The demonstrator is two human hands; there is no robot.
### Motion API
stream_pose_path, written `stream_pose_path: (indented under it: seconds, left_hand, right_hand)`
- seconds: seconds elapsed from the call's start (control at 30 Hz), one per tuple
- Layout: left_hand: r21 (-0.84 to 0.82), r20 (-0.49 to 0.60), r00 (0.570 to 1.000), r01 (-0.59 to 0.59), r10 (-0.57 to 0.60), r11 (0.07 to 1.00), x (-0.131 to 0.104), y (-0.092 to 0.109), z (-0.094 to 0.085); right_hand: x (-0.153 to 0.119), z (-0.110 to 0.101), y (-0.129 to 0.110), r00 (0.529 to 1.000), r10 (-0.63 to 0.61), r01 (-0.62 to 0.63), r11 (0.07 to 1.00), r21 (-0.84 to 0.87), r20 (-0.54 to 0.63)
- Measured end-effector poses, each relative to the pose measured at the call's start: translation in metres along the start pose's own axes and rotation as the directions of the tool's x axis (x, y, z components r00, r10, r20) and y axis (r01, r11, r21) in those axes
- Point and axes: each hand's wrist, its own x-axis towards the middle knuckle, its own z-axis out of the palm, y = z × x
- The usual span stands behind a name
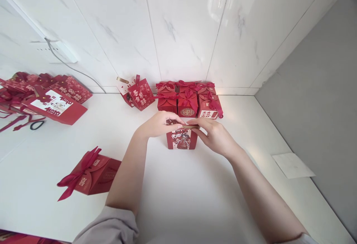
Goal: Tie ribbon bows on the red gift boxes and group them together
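Observation:
A small red box (182, 140) with a printed figure on its front stands on the white table, in the middle of the view. Both hands meet at its top edge, where a thin gold-brown strip shows between the fingertips. My left hand (161, 124) pinches the left end of that top edge between thumb and fingers. From the other side, my right hand (213, 132) pinches the right end in the same way. Right behind the hands are several red boxes tied with ribbon bows (187, 104).
A ribbon-tied red box (96, 173) lies by my left forearm. Two red bags (141, 93) lean near the tiled wall. Flat red boxes and ribbons (60, 104) are heaped at the far left, by a cable. A white sheet (292, 165) lies at the right edge.

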Motion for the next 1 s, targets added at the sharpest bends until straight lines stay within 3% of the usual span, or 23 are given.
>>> stream_pose_path:
  seconds: [0.4, 0.73, 1.0]
  left_hand:
    - [0.223, -0.067, 0.997, -0.023, 0.039, 0.974, -0.01, 0.015, 0.001]
    - [0.444, -0.031, 0.991, -0.101, 0.128, 0.89, -0.011, 0.032, 0.015]
    - [0.475, 0.028, 0.976, -0.202, 0.215, 0.857, -0.008, 0.032, 0.017]
  right_hand:
    - [-0.001, 0.002, -0.006, 0.999, 0.047, -0.047, 0.999, 0.025, -0.003]
    - [0.0, 0.005, -0.017, 0.996, 0.018, -0.008, 0.992, -0.125, 0.083]
    - [-0.002, -0.006, -0.016, 0.987, 0.032, -0.022, 0.998, -0.061, 0.158]
